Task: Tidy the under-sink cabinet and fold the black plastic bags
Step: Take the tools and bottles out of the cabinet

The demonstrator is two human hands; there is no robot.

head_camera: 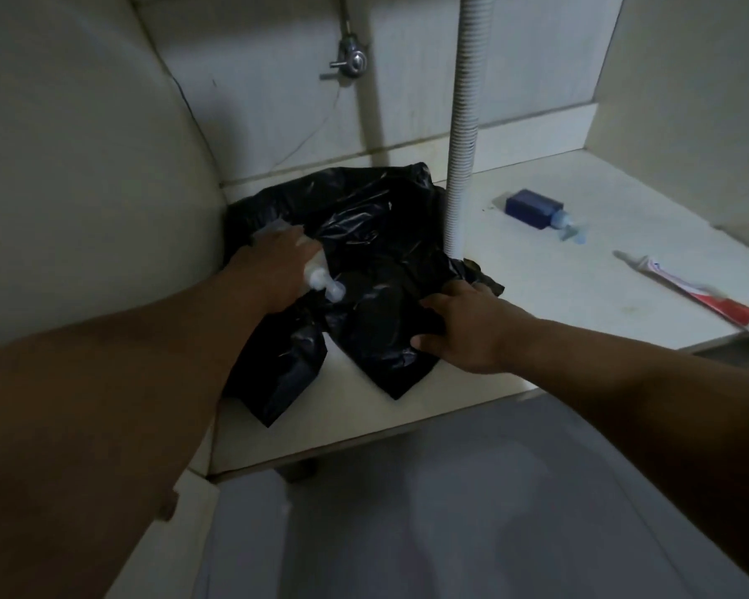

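The left hand (pixel 273 270) is curled round a small clear pump bottle (pixel 316 276), gripping it over the far left part of the black plastic bags (pixel 377 261); the bottle's white nozzle pokes out toward the near right, so its long axis runs from far left to near right. The right hand (pixel 463 326) lies on the near right edge of the bags with the thumb pressed onto the plastic and the fingers bent over the crumpled edge; whether they pinch the plastic or only press it cannot be told.

The bags sit in a crumpled heap in the left part of the cabinet floor (pixel 537 296), up against the left wall, with two loose flaps trailing toward the near edge. The heap touches the foot of the white ribbed drain hose (pixel 463 123), which rises straight up just right of it.

Further right on the pale floor, a blue bottle (pixel 537 209) lies on its side with its cap pointing to the near right, and a toothpaste tube (pixel 701 291) lies nearer the right edge, running far left to near right. A metal valve (pixel 353 62) is on the pale back wall. Below the cabinet is a grey tiled room floor (pixel 450 512).
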